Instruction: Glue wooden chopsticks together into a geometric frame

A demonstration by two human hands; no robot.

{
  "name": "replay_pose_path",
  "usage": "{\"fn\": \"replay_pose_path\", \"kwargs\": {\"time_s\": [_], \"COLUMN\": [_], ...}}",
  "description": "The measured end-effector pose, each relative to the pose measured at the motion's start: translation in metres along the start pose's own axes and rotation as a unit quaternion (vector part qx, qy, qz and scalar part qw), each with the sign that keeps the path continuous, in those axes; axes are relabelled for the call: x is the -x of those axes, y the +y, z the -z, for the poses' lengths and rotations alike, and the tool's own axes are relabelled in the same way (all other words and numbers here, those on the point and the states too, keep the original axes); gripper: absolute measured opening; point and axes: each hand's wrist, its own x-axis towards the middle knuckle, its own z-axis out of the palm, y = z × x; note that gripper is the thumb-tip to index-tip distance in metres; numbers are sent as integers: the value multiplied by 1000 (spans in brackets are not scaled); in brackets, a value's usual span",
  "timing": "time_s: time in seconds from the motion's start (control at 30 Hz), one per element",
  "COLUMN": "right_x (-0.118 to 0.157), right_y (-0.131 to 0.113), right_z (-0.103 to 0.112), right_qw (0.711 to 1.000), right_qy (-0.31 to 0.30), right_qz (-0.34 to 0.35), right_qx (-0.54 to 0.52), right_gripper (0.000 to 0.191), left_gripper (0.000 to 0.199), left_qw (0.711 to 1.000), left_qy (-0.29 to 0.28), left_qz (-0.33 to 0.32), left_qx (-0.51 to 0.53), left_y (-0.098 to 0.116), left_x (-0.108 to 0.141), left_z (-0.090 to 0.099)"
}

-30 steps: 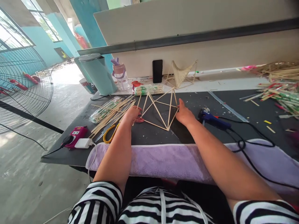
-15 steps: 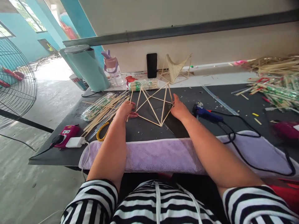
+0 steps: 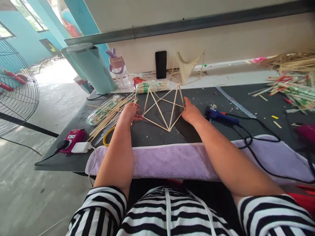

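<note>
A frame of thin wooden sticks [image 3: 157,102] stands on the dark table between my hands, with two raised peaks and a low front corner. My left hand [image 3: 131,113] pinches a loose upright stick [image 3: 135,97], and one finger reaches to the frame's left corner. At the frame's right corner, my right hand [image 3: 191,110] has its fingers closed on the sticks. Loose sticks [image 3: 108,118] lie just left of my left hand. A blue glue gun [image 3: 221,118] rests to the right of my right hand.
Behind the frame are a black phone [image 3: 160,65], a finished-looking stick model [image 3: 188,67], a bottle [image 3: 119,70] and a packet of sticks [image 3: 152,86]. A purple towel [image 3: 167,161] lines the front edge. A power adapter [image 3: 72,141] sits left; a cable crosses the right side.
My left hand has drawn slightly left with the upright stick, which now stands farther from the frame. My right hand stays at the right corner. The view has shifted a little.
</note>
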Motion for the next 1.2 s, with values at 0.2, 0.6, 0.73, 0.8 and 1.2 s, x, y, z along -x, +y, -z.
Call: {"fn": "replay_pose_path", "kwargs": {"time_s": [0.2,0.6,0.73,0.8,1.2], "right_x": [-4,0,3,4,12], "right_y": [8,10,8,8,4], "right_z": [-6,-9,-10,-11,-7], "right_qw": [1000,1000,1000,999,999], "right_qy": [-6,0,2,7,16], "right_qz": [16,26,25,33,30], "right_qx": [-7,5,13,12,-21], "right_gripper": [88,85,85,83,78], "left_gripper": [10,15,14,14,13], "left_qw": [1000,997,996,996,998], "left_qy": [-8,-4,3,4,35], "left_qz": [4,-14,-28,-34,-27], "left_qx": [16,70,82,84,47], "left_y": [-3,-3,-2,-3,0], "left_x": [0,-1,0,0,2], "left_z": [-5,-5,-5,-5,3]}}
